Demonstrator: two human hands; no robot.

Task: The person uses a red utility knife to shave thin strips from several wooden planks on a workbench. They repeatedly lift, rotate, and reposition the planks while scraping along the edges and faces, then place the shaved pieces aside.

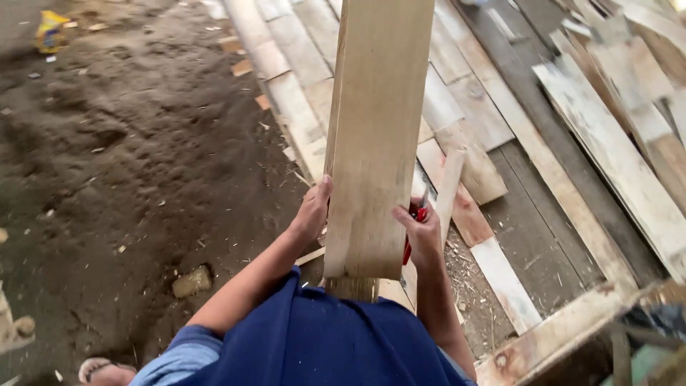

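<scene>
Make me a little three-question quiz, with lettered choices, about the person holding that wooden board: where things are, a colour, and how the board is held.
1. Where does the small stone lie?
A. On the bare dirt on the person's left
B. On the stacked planks
C. On top of the held board

2. What colour is the tool in the right hand?
A. Green
B. Red
C. White

3. How is the board held?
A. Flat on the ground, untouched
B. By one hand only
C. Between both hands, one on each long edge

Answers:
1. A, since the stone sits on dark soil, away from the planks.
2. B, since a red tool shows beside the fingers against the board's edge.
3. C, since the left hand presses the left edge and the right hand the right edge, with the board raised off the ground.
</scene>
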